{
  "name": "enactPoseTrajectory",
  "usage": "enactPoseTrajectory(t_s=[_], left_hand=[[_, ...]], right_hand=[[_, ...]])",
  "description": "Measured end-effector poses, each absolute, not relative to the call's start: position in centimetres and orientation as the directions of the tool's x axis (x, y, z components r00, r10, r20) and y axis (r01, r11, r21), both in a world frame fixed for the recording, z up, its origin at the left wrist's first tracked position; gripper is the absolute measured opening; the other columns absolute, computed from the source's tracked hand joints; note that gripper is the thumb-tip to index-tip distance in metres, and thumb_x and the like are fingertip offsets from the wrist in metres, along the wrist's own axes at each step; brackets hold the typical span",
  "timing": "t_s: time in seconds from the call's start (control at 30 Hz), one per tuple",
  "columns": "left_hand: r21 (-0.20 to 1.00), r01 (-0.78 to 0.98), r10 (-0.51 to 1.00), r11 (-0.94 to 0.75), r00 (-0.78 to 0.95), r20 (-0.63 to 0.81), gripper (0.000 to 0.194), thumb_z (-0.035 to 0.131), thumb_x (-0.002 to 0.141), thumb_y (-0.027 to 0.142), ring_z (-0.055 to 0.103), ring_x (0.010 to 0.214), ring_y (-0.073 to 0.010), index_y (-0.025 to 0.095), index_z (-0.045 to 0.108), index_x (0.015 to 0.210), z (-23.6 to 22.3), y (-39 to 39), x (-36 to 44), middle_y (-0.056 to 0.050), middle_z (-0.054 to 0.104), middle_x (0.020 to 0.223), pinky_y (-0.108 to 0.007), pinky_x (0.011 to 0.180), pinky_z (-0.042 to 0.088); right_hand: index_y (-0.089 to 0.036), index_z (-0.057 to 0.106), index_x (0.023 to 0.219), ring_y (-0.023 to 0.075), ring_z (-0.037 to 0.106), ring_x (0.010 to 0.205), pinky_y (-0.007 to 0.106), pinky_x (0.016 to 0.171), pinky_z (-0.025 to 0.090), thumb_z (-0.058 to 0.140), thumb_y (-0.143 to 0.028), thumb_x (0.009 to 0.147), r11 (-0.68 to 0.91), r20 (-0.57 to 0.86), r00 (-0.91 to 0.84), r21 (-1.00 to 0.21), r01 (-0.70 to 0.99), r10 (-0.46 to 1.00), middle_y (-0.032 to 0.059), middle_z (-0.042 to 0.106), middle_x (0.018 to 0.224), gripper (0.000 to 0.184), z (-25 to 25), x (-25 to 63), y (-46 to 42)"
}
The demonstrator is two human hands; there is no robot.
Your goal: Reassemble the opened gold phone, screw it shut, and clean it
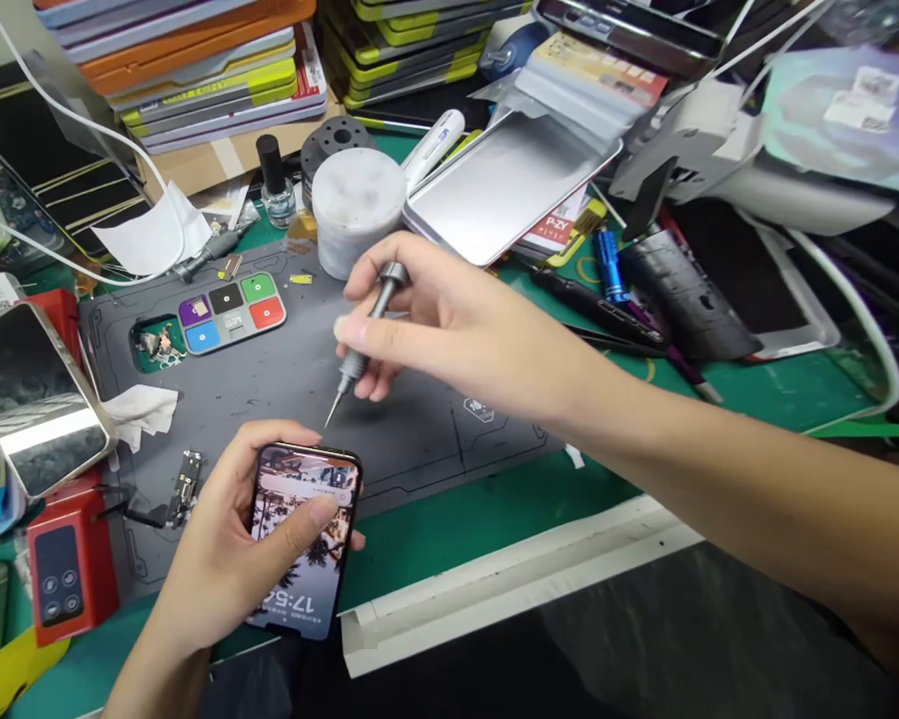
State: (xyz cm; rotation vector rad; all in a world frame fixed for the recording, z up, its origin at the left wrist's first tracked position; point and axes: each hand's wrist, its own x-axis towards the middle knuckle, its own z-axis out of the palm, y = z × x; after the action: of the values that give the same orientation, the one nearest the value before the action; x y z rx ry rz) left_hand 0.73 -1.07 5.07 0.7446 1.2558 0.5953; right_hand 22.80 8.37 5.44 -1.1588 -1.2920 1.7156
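A smartphone (311, 569) with its screen lit, the clock digits upside down, is gripped in my left hand (232, 539). My thumb lies across its display and my fingers wrap behind its edge. In my right hand (420, 330) I hold a grey precision screwdriver (354, 364) between thumb and fingers. Its thin tip points down just above the phone's far end, apart from it as far as I can tell. Beneath both hands spreads a grey work mat (412, 439). Near my left wrist lies a small circuit part with a flex cable (186, 489).
A coloured screw tray (232, 312) sits on the mat's far left. Behind my right hand stand a white round tub (360, 205) and a silver metal tray (486, 190). At left are another phone (37, 394) and a red device (75, 569). Stacked boxes (195, 70) line the back.
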Motion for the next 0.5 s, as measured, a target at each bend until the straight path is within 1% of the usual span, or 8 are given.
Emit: enactPoseTrajectory(t_s=[0.07,0.2,0.5], left_hand=[[0.778,0.005,0.759,0.628,0.216,-0.614,0.049,0.087,0.088,0.038,0.083,0.074,-0.0261,0.027,0.052,0.119,5.03,-1.06,0.74,-0.005,0.08,0.1,-0.032,0.067,0.07],[0.784,0.017,0.766,0.62,0.2,-0.611,0.047,0.088,0.087,0.038,0.083,0.073,-0.0258,0.028,0.054,0.118,4.97,-1.11,0.8,-0.003,0.08,0.098,-0.033,0.067,0.069],[0.779,0.025,0.762,0.626,0.192,-0.618,0.048,0.088,0.087,0.04,0.083,0.074,-0.0263,0.028,0.053,0.119,5.08,-1.17,0.84,-0.002,0.08,0.098,-0.034,0.069,0.07]], right_hand=[[-0.026,0.049,0.105,0.0143,0.075,0.07,0.028,0.067,0.064,0.084,-0.027,0.09,-0.292,-0.268,-0.379,-0.956,-0.007,0.886,-0.004,0.07,0.089,0.038,5.38,22.92,8.03],[-0.026,0.049,0.104,0.013,0.075,0.07,0.027,0.068,0.064,0.082,-0.022,0.09,-0.302,-0.268,-0.396,-0.953,-0.025,0.878,-0.0052,0.069,0.091,0.036,5.24,22.84,7.74],[-0.027,0.049,0.108,0.0151,0.076,0.075,0.03,0.072,0.064,0.078,-0.023,0.092,-0.306,-0.278,-0.431,-0.952,0.006,0.858,-0.0039,0.069,0.095,0.033,5.22,22.8,7.55]])
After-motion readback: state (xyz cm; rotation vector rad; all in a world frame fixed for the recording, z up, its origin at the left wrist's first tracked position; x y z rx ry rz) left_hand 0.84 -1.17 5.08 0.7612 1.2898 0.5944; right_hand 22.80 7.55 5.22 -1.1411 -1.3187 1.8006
